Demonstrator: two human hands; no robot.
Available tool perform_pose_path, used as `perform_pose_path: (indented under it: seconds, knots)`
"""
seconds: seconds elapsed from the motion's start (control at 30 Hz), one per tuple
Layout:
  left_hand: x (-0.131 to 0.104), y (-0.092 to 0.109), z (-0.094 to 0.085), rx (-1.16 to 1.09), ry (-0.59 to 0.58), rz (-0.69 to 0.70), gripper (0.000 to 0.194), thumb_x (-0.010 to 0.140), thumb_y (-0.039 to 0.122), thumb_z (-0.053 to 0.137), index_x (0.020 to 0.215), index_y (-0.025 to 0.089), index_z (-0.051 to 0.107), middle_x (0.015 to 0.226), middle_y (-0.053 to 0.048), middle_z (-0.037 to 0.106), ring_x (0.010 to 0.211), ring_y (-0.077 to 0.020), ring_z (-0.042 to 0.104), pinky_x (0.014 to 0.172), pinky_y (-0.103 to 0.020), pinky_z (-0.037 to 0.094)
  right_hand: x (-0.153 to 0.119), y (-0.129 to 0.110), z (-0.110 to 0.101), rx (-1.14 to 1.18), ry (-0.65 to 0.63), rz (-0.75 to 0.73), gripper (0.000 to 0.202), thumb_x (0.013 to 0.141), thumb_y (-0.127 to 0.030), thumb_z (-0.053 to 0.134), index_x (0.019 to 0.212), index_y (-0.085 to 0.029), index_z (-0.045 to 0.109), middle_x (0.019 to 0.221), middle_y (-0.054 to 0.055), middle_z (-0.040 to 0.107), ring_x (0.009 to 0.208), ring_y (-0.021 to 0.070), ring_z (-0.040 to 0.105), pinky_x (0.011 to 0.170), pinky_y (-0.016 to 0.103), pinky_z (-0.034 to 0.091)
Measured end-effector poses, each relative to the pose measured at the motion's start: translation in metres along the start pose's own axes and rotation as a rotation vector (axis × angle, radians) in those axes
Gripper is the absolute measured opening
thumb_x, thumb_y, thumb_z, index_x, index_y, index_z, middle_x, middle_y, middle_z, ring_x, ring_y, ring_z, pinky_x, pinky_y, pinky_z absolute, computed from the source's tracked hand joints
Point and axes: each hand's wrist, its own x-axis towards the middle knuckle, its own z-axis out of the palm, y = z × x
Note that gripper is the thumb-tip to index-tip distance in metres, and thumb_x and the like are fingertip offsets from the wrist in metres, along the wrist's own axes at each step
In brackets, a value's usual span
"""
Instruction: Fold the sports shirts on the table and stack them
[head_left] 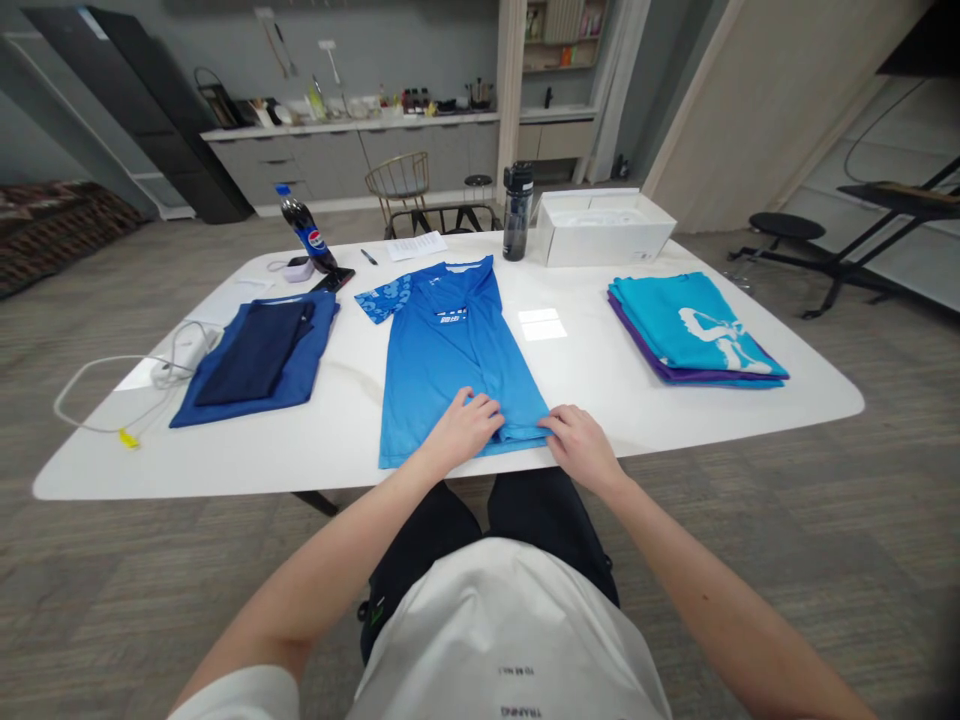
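Note:
A blue T-shirt (442, 370) lies on the white table in front of me, collar away from me and hem near the table's front edge. Its right side is folded inward, and one patterned sleeve sticks out to the left. With curled fingers, my left hand (469, 430) grips the fabric near the middle of the hem; its fingertips are partly hidden. My right hand (581, 445) pinches the hem's right corner between thumb and fingers.
Left on the table (352, 470) lie folded dark blue clothes (255, 350), a white cable (67, 390), a cola bottle (307, 235) and a phone (334, 280). A black water bottle (517, 215) and white box (600, 235) stand behind; folded turquoise and purple shirts (675, 325) lie right.

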Motion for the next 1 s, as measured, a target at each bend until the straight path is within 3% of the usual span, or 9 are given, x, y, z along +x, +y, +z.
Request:
perform_pose_path:
  seconds: [0.13, 0.33, 0.53, 0.7, 0.87, 1.0]
  knots:
    - [-0.009, 0.004, 0.006, -0.028, -0.019, -0.039, 0.019, 0.098, 0.013, 0.049, 0.098, 0.021, 0.067, 0.108, -0.008, 0.070, 0.104, -0.0235, 0.060, 0.099, -0.046, 0.038, -0.012, 0.005, 0.001, 0.022, -0.075, -0.077, 0.024, 0.095, -0.010, 0.052, 0.108, -0.020, 0.069, 0.096, 0.007, 0.068, 0.093, 0.0236, 0.061, 0.086, 0.039, 0.044]
    - [-0.010, 0.001, -0.001, -0.209, 0.111, -0.226, 0.029, 0.100, 0.014, 0.045, 0.119, 0.022, 0.065, 0.125, -0.009, 0.068, 0.115, -0.0236, 0.058, 0.097, -0.044, 0.039, -0.005, -0.010, -0.003, 0.083, 0.042, -0.011, 0.015, 0.097, -0.015, 0.053, 0.102, -0.021, 0.066, 0.092, 0.007, 0.069, 0.090, 0.0240, 0.063, 0.085, 0.039, 0.046]
    - [-0.019, -0.009, 0.011, -0.500, 0.069, -0.185, 0.021, 0.103, 0.027, 0.051, 0.111, 0.026, 0.070, 0.122, -0.004, 0.071, 0.114, -0.0201, 0.059, 0.094, -0.038, 0.043, 0.000, -0.020, 0.004, 0.202, 0.122, -0.012, 0.013, 0.098, -0.015, 0.052, 0.103, -0.022, 0.061, 0.105, 0.010, 0.070, 0.099, 0.0261, 0.064, 0.088, 0.042, 0.051]
    - [-0.030, -0.018, -0.011, -0.440, 0.161, -0.172, 0.023, 0.105, 0.026, 0.046, 0.112, 0.023, 0.067, 0.119, -0.005, 0.073, 0.113, -0.0195, 0.060, 0.100, -0.040, 0.040, -0.002, -0.025, 0.002, 0.152, 0.129, -0.073, 0.009, 0.099, -0.017, 0.054, 0.101, -0.021, 0.062, 0.093, 0.007, 0.072, 0.088, 0.0237, 0.065, 0.082, 0.039, 0.049]
    - [-0.047, -0.016, -0.022, -0.280, 0.004, -0.099, 0.020, 0.101, 0.024, 0.050, 0.104, 0.023, 0.069, 0.116, -0.006, 0.072, 0.112, -0.0226, 0.060, 0.100, -0.045, 0.036, -0.003, -0.036, -0.002, 0.043, 0.007, -0.132, 0.009, 0.098, -0.016, 0.057, 0.093, -0.020, 0.064, 0.092, 0.007, 0.072, 0.091, 0.0232, 0.063, 0.082, 0.038, 0.044]
    - [-0.056, -0.011, -0.016, -0.339, -0.066, -0.123, 0.021, 0.101, 0.029, 0.050, 0.107, 0.023, 0.070, 0.113, -0.005, 0.072, 0.108, -0.0199, 0.062, 0.098, -0.042, 0.037, -0.004, -0.040, -0.006, 0.007, -0.093, -0.118, 0.018, 0.100, -0.036, 0.060, 0.096, -0.021, 0.068, 0.091, 0.007, 0.071, 0.090, 0.0237, 0.063, 0.084, 0.040, 0.042]
